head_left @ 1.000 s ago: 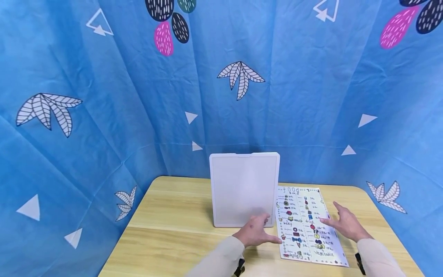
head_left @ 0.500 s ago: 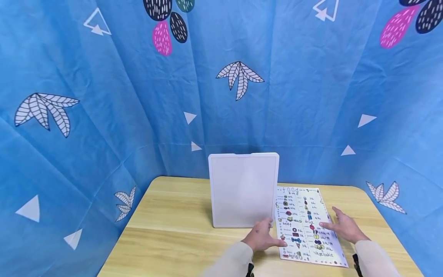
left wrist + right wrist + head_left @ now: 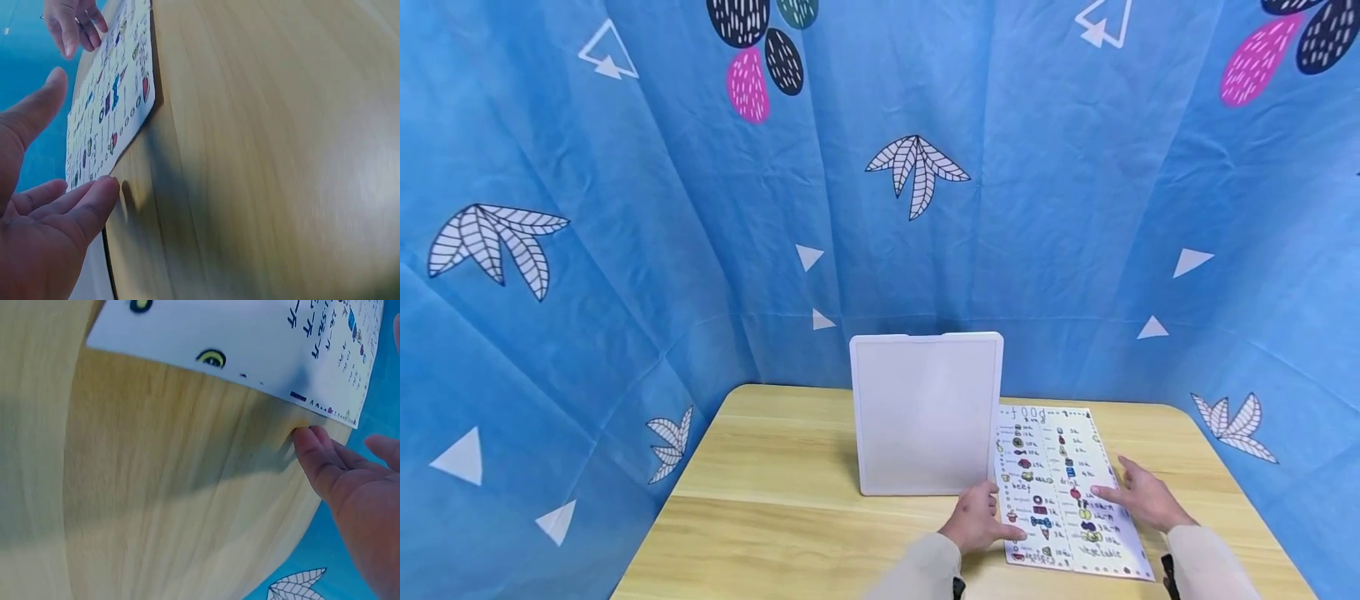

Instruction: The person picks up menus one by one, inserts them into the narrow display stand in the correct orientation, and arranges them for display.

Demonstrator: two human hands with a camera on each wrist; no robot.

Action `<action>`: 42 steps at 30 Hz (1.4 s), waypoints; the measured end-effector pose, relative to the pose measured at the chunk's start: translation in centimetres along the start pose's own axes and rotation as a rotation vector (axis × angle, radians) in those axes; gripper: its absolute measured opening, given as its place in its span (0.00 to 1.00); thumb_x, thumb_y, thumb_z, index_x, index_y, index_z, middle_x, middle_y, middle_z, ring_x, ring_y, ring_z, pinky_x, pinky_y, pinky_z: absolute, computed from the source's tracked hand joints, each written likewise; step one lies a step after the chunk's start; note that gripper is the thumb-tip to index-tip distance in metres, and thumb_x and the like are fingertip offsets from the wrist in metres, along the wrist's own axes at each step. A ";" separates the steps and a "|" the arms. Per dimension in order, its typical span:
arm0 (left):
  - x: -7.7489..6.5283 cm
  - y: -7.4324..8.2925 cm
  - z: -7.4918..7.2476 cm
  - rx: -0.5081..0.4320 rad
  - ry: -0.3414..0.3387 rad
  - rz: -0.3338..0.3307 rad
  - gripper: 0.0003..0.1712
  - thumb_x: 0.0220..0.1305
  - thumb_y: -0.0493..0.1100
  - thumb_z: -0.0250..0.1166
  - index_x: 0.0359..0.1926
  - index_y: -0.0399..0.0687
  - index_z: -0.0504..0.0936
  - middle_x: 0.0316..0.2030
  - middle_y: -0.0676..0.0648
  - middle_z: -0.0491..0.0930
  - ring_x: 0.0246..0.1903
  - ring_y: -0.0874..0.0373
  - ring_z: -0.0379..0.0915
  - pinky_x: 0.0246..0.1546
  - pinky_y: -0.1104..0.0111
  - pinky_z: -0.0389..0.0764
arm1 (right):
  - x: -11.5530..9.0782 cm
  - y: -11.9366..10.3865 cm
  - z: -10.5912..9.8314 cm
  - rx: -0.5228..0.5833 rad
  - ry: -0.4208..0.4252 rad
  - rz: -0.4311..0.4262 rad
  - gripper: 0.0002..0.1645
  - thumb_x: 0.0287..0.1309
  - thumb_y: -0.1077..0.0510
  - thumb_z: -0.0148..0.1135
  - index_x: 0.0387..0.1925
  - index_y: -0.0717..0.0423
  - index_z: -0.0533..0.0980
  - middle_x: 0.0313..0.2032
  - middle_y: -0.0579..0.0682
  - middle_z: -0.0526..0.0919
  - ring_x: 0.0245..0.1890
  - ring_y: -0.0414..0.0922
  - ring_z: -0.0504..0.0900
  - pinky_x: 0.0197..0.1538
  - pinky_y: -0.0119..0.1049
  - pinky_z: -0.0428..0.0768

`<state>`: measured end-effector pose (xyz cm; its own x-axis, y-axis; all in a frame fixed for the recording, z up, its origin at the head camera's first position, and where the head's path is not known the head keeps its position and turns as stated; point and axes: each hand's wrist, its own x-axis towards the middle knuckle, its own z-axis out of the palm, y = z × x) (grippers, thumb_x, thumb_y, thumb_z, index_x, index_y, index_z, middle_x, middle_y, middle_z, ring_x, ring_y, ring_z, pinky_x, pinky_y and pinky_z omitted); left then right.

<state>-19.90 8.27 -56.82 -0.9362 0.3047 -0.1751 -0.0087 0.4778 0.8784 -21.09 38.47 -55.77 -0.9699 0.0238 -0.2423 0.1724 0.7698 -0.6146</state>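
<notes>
A hand-drawn food menu sheet (image 3: pixel 1063 533), with small coloured pictures and handwriting in columns, lies flat on the wooden table. My left hand (image 3: pixel 976 521) is at its left edge, thumb apart from the fingers and reaching over the lower left part of the sheet. In the left wrist view the fingertips (image 3: pixel 106 190) come down right beside the sheet's edge. On the other side, my right hand (image 3: pixel 1150 498) has its thumb over the right margin. Its fingertips (image 3: pixel 306 440) meet the wood just outside the sheet in the right wrist view. Neither hand grips anything.
A white upright panel (image 3: pixel 927 417) with a shallow notch in its top edge stands behind and left of the menu. The wooden table (image 3: pixel 760 500) has rounded far corners. Blue patterned cloth (image 3: pixel 1045 250) hangs behind it and along both sides.
My left hand has moved right and a little nearer, from in front of the panel to the menu's left edge. The right hand has come slightly nearer to me. The menu stays put.
</notes>
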 end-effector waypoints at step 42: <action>-0.7 0.6 2.1 -0.099 0.014 -0.042 0.55 0.32 0.30 0.85 0.66 0.39 0.70 0.56 0.40 0.77 0.53 0.45 0.77 0.58 0.55 0.76 | -1.1 -1.5 1.4 0.441 -0.039 0.122 0.56 0.69 0.46 0.61 0.71 0.81 0.41 0.65 0.83 0.53 0.27 0.44 0.73 0.37 0.36 0.82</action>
<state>-18.55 10.03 -57.09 -0.9391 0.2744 -0.2069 -0.0818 0.4062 0.9101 -20.06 36.38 -55.67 -0.9322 0.0664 -0.3557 0.3497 0.4174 -0.8387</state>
